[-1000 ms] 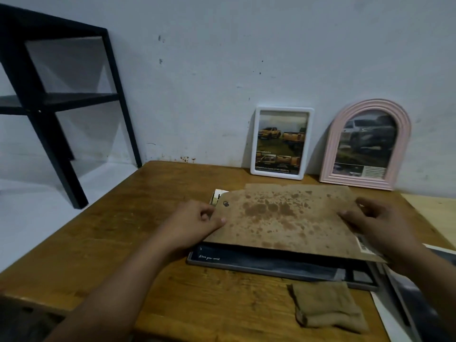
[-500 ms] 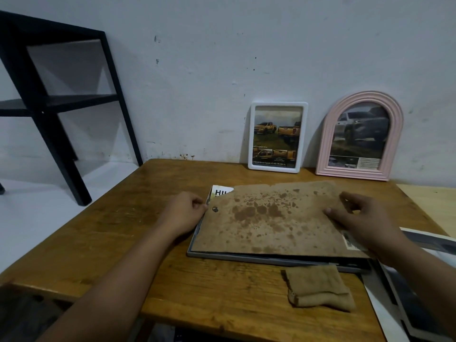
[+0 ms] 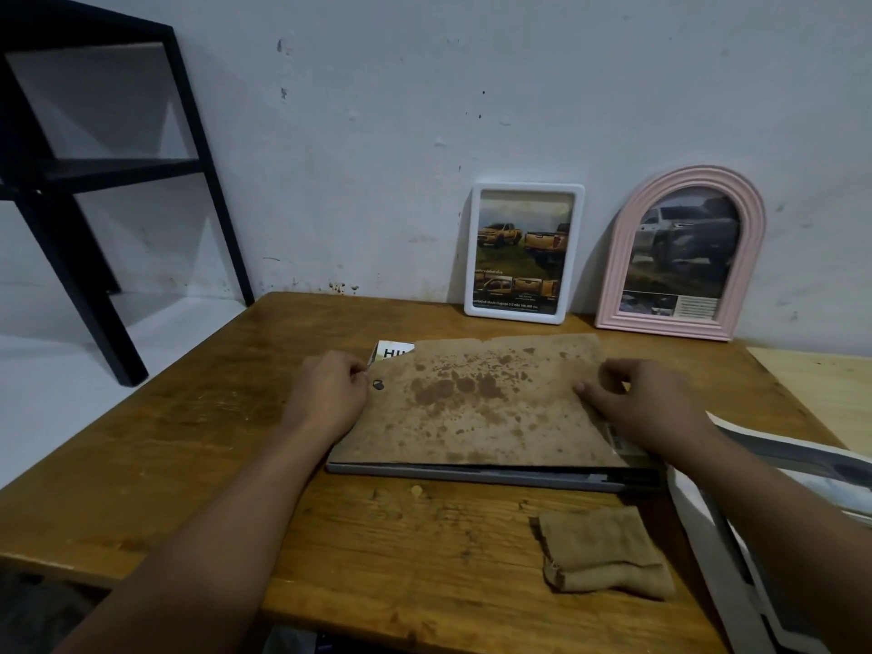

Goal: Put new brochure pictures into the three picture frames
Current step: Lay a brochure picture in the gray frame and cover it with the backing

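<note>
Third frame [image 3: 486, 476], face-down: left hand [image 3: 330, 394] pinching, right hand [image 3: 632, 398] pressing backing [image 3: 481, 403]; next, probably seat and fasten.

My arms are bare from elbow down, no sleeves in view. L hand [image 3: 330, 394] & R hand [image 3: 646, 408]: no gloves, rings, watch or bands. Nails short, unpainted. Nothing worn on either wrist or forearm that I can see.
</note>
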